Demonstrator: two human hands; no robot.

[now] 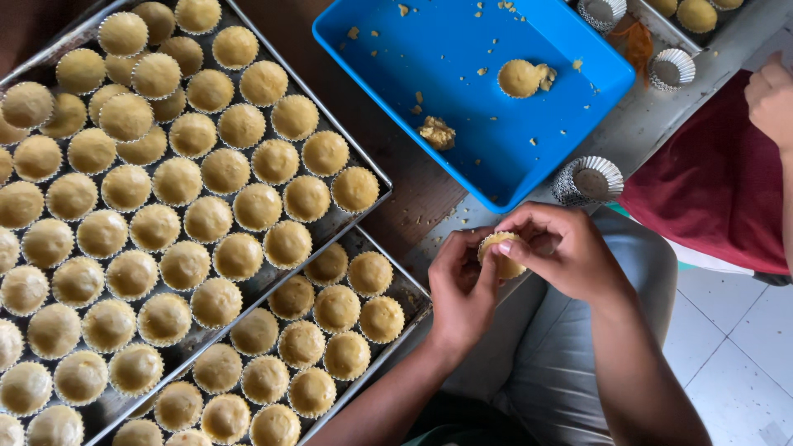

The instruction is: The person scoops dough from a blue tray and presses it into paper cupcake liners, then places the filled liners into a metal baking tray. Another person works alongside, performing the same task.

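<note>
My left hand [461, 291] and my right hand [562, 248] meet over my lap, both gripping one small fluted tart mould [502, 254] filled with pale dough. The fingers and thumbs press around its rim, so most of the mould is hidden. Just to the left lies a metal baking tray [408, 291] carrying several dough-lined moulds in rows. A larger tray [368, 169] above it is packed with many more of the same.
A blue plastic tray [462, 41] at the top holds a dough lump [437, 132], one lined mould [520, 78] and crumbs. Empty fluted tins [588, 180] stand on the metal table edge. Another person's hand [772, 99] and red cloth [710, 186] are at the right.
</note>
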